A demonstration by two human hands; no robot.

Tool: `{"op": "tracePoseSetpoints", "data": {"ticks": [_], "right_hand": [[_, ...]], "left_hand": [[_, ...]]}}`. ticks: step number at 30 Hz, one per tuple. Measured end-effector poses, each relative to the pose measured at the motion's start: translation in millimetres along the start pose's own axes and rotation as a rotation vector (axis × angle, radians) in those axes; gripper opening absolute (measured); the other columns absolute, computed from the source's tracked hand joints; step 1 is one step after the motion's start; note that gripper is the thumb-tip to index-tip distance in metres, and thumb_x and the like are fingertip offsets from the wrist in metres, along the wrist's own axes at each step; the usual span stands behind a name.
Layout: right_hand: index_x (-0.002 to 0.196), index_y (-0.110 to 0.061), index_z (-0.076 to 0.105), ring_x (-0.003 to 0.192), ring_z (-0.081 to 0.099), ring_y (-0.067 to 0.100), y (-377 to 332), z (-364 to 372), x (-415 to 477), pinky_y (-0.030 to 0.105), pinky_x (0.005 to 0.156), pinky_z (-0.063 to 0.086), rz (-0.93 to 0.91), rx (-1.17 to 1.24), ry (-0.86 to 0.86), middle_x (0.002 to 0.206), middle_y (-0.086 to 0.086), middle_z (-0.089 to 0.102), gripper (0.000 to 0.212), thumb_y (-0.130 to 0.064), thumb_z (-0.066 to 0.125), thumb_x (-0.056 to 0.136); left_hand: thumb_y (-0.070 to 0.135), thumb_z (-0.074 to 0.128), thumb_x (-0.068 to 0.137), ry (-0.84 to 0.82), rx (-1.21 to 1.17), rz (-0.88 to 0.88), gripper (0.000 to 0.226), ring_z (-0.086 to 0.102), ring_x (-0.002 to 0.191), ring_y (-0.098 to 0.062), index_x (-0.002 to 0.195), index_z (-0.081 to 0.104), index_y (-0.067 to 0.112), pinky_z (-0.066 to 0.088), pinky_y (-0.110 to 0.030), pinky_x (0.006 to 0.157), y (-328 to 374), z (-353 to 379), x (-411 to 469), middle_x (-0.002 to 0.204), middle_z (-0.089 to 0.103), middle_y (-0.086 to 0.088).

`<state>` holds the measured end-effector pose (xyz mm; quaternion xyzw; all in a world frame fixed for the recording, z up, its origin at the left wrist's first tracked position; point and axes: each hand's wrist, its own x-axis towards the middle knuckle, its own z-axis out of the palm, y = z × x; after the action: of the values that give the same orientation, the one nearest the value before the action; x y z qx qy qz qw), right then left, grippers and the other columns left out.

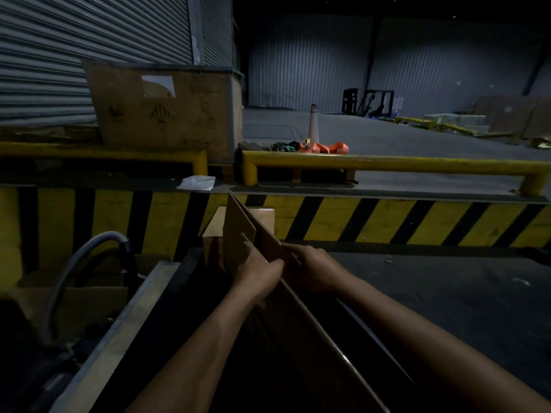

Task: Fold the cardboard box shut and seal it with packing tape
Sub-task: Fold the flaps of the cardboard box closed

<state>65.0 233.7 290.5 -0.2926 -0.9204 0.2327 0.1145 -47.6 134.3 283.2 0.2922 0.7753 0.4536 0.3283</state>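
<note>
Cardboard box (238,225) flat, on edge | left hand (259,274) grips | right hand (317,272) grips

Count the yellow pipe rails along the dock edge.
2. One rail runs in from the left, before the large cardboard box; the other rail spans the right, in front of the cone. Yellow pieces at back right are too dim to judge.

No legible text; blurred markings on far carton (161,111).
</note>
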Motion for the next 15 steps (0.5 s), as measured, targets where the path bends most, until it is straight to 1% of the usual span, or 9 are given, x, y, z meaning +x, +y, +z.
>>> {"op": "tracePoseSetpoints", "data": {"ticks": [2, 3, 5, 7, 8, 9, 11, 13, 15], "right_hand": [[0.143, -0.032, 0.042, 0.107, 0.060, 0.004, -2, 2, -2, 0.026, 0.085, 0.054, -0.039, 0.039, 0.005, 0.127, -0.006, 0.059, 0.058, -0.017, 0.063, 0.091], [0.141, -0.031, 0.045, 0.105, 0.059, 0.002, -3, 2, -4, 0.025, 0.084, 0.053, -0.055, 0.051, 0.018, 0.125, -0.006, 0.061, 0.055, -0.017, 0.063, 0.091], [0.140, -0.028, 0.047, 0.106, 0.061, 0.003, 0, 0, -7, 0.023, 0.080, 0.054, -0.058, 0.052, 0.049, 0.123, -0.004, 0.063, 0.054, -0.013, 0.062, 0.090], [0.143, -0.024, 0.044, 0.112, 0.061, 0.010, 5, -8, -10, 0.020, 0.071, 0.054, -0.023, 0.050, 0.055, 0.127, -0.001, 0.061, 0.059, -0.003, 0.059, 0.090], [0.145, -0.022, 0.042, 0.115, 0.060, 0.012, 6, -13, -13, 0.019, 0.069, 0.052, -0.013, 0.056, 0.058, 0.130, 0.000, 0.060, 0.061, 0.001, 0.056, 0.091], [0.145, -0.021, 0.041, 0.116, 0.060, 0.013, 7, -19, -16, 0.019, 0.071, 0.052, -0.009, 0.057, 0.059, 0.131, 0.002, 0.060, 0.061, 0.004, 0.054, 0.091], [0.143, -0.021, 0.043, 0.114, 0.060, 0.012, 11, -30, -19, 0.022, 0.077, 0.053, -0.019, 0.058, 0.069, 0.128, 0.003, 0.062, 0.060, 0.005, 0.053, 0.091], [0.139, -0.022, 0.049, 0.108, 0.061, 0.008, 18, -39, -24, 0.021, 0.074, 0.052, -0.016, 0.062, 0.065, 0.123, 0.001, 0.063, 0.054, 0.003, 0.054, 0.091], [0.138, -0.020, 0.050, 0.105, 0.059, 0.007, 29, -49, -29, 0.021, 0.074, 0.051, 0.029, 0.084, 0.059, 0.126, 0.003, 0.062, 0.051, 0.000, 0.056, 0.091]], "left_hand": [[0.025, 0.064, 0.091, -0.056, 0.016, -0.023, 0.103, 0.058, 0.085, -0.016, 0.154, -0.015, 0.043, 0.053, -0.041, 0.071, 0, 9, -11, 0.110, 0.051, 0.004], [0.022, 0.063, 0.091, -0.061, 0.027, -0.029, 0.105, 0.060, 0.087, -0.017, 0.154, -0.018, 0.043, 0.054, -0.040, 0.070, -1, 14, -15, 0.110, 0.052, 0.003], [0.016, 0.060, 0.092, -0.030, 0.019, -0.042, 0.103, 0.062, 0.088, -0.019, 0.154, -0.019, 0.041, 0.054, -0.035, 0.065, -1, 18, -19, 0.113, 0.053, -0.002], [0.014, 0.055, 0.096, 0.028, 0.000, -0.038, 0.096, 0.062, 0.086, -0.018, 0.155, -0.018, 0.036, 0.053, -0.032, 0.062, -2, 15, -19, 0.118, 0.052, -0.006], [0.012, 0.051, 0.098, 0.061, 0.000, -0.021, 0.092, 0.060, 0.087, -0.016, 0.157, -0.016, 0.033, 0.050, -0.030, 0.061, -4, 13, -18, 0.124, 0.052, -0.008], [0.010, 0.048, 0.099, 0.088, 0.009, -0.007, 0.088, 0.058, 0.090, -0.015, 0.158, -0.014, 0.030, 0.048, -0.028, 0.061, -6, 10, -17, 0.132, 0.050, -0.010], [0.008, 0.048, 0.097, 0.159, 0.020, 0.006, 0.085, 0.059, 0.100, -0.020, 0.159, -0.007, 0.027, 0.047, -0.026, 0.060, -9, 4, -10, 0.139, 0.049, -0.011], [0.010, 0.053, 0.093, 0.207, 0.052, 0.023, 0.078, 0.063, 0.101, -0.025, 0.158, 0.012, 0.023, 0.053, -0.029, 0.059, -11, -2, 0, 0.134, 0.054, -0.011], [0.012, 0.055, 0.091, 0.229, 0.099, 0.036, 0.068, 0.063, 0.102, -0.028, 0.152, 0.026, 0.019, 0.052, -0.029, 0.058, -7, -11, 3, 0.129, 0.056, -0.013]]}}
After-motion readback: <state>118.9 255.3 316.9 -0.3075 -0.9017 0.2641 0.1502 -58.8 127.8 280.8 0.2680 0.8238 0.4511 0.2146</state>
